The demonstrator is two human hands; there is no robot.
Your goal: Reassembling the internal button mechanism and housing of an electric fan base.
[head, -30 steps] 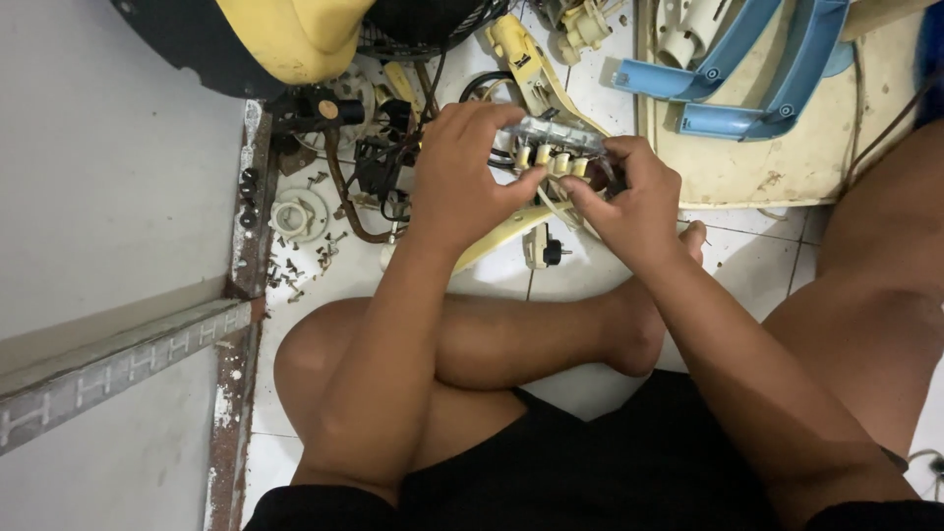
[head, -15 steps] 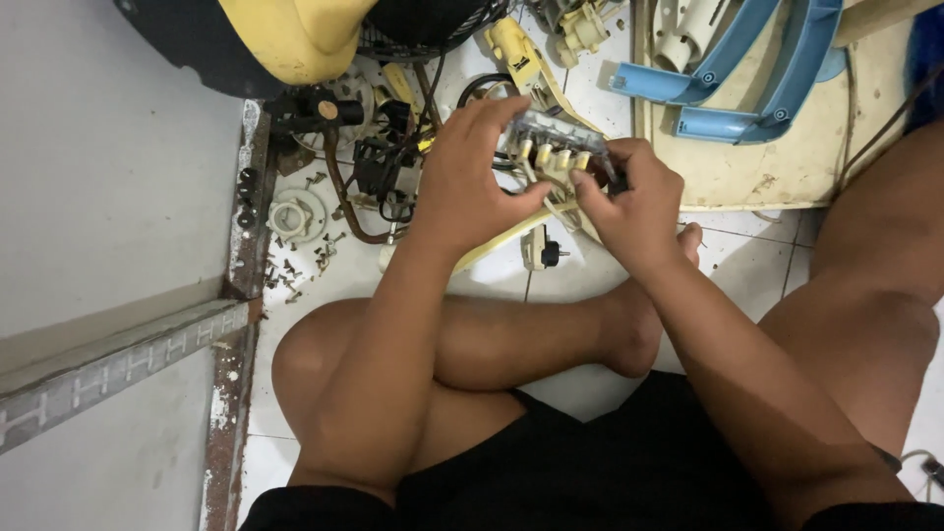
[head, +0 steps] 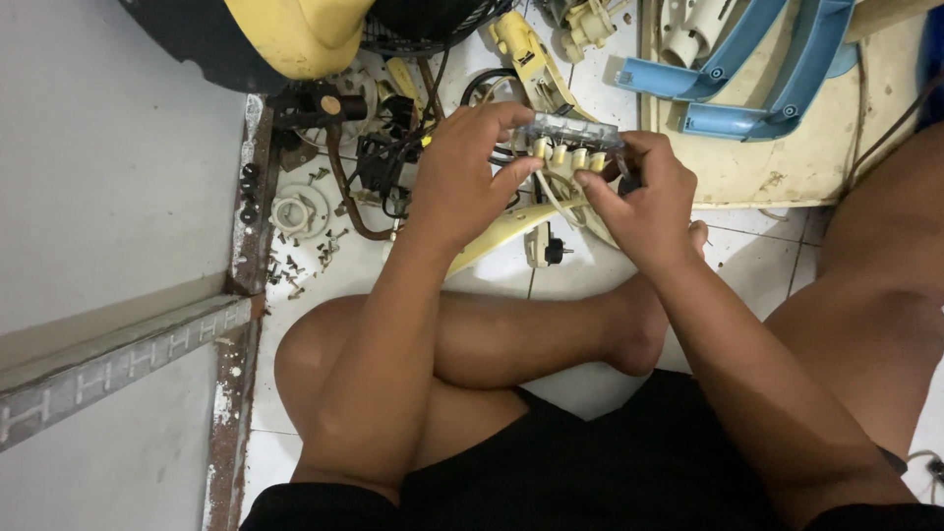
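White tile floor (head: 777,258) strewn with screws (head: 300,258); both hands' fingers (head: 521,172) grip switch block (head: 573,143).

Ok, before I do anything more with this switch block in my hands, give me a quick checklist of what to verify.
1. Left hand grips the switch block at its left end: ok.
2. Right hand supports the right end, a fingertip on the cream buttons: ok.
3. Wires hanging below the block free of snags: cannot tell.
4. Loose screws on the tiled floor kept together: not ok, scattered.
5. Block clear of the blue frame pieces: ok.
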